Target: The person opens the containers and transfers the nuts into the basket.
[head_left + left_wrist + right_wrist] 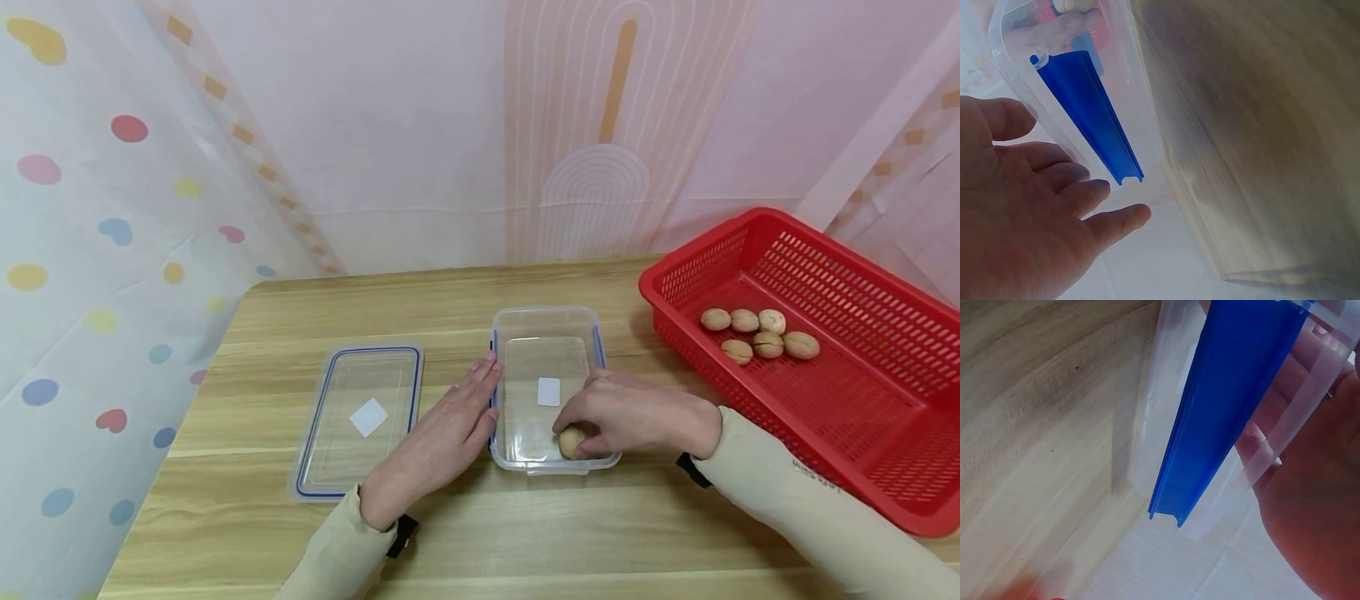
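Note:
A clear plastic container (525, 317) with blue side latches stands lidless on the table, a white label on its bottom. My right hand (630, 412) reaches over its right wall and pinches a walnut (572, 442) in the near right corner. Whether that walnut touches the bottom I cannot tell. Against the left wall my left hand (450, 425) rests with fingers extended. In the left wrist view, those fingers lie beside a blue latch (1088, 112) that hangs down. Another blue latch (1225, 406) crosses the right wrist view, with part of my right hand (1316, 481) seen behind the clear wall.
To the left lies the container's clear lid (352, 467) with a blue seal and a white label. A red perforated basket (847, 417) stands at the right, with several walnuts (768, 343) inside. Behind the wooden table (570, 542) hangs a patterned curtain (412, 150).

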`<state>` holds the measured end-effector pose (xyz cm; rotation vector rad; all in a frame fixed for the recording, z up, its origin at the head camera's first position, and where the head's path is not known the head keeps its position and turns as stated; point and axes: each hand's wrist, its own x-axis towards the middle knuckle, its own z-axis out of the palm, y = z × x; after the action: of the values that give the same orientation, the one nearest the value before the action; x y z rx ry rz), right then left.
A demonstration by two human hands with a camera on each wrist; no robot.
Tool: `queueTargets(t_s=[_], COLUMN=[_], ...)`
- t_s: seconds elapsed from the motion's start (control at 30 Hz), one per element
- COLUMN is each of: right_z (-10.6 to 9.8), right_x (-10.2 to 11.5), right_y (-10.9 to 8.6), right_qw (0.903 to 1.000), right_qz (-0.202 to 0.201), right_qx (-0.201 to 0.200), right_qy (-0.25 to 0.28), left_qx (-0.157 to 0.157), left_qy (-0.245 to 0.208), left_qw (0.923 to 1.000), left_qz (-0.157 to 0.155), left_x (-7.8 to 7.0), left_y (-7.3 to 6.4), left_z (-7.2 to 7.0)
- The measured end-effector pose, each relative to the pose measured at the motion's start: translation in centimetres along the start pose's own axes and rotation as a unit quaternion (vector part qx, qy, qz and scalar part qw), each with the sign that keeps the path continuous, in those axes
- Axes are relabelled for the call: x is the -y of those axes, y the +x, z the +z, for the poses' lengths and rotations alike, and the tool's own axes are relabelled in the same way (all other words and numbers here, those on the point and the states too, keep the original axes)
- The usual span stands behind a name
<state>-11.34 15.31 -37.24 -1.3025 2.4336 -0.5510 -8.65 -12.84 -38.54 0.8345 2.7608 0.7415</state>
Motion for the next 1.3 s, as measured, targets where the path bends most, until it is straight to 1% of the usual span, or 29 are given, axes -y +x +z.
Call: queueTargets(t_s=[0.13, 0.3, 0.4, 0.63, 0.73, 0.8, 0.97, 1.3], right_z=[-0.1, -0.2, -0.3, -0.6, -0.7, -0.7, -1.0, -2.1], right_x=[0.2, 0.5, 0.7, 1.1, 1.4, 1.5, 1.8, 2.3], right_y=[-0.1, -0.2, -0.6, -2.0, -2.6, -3.1, -4.4, -6.9], right_qw=[0.9999, 0.9985, 0.9972, 0.9922, 0.9880, 0.9837, 0.9714, 0.9550], right_qz=[0.008, 0.010, 0.003, -0.014, -0.022, -0.030, -0.046, -0.061], right_qx=[-0.012, -0.035, -0.055, -0.113, -0.148, -0.175, -0.230, -0.287], right_qy=[0.003, 0.041, 0.050, 0.051, 0.038, 0.029, 0.037, 0.039], left_qx=[0.000, -0.002, -0.004, -0.006, -0.008, -0.008, -0.004, -0.005], left_qy=[-0.001, 0.000, -0.001, -0.001, 0.001, 0.002, 0.000, -0.008], left_qw=[1.0000, 1.0000, 1.0000, 1.0000, 0.9999, 0.9999, 1.0000, 0.9999], left_qz=[0.000, 0.002, 0.003, 0.004, 0.007, 0.009, 0.008, 0.005], left_x=[0.1, 0.2, 0.2, 0.1, 0.1, 0.1, 0.0, 0.0], left_y=[0.0, 0.0, 0.0, -0.1, 0.0, 0.0, 0.1, 0.0], left_z=[0.1, 0.2, 0.2, 0.2, 0.2, 0.2, 0.1, 0.1])
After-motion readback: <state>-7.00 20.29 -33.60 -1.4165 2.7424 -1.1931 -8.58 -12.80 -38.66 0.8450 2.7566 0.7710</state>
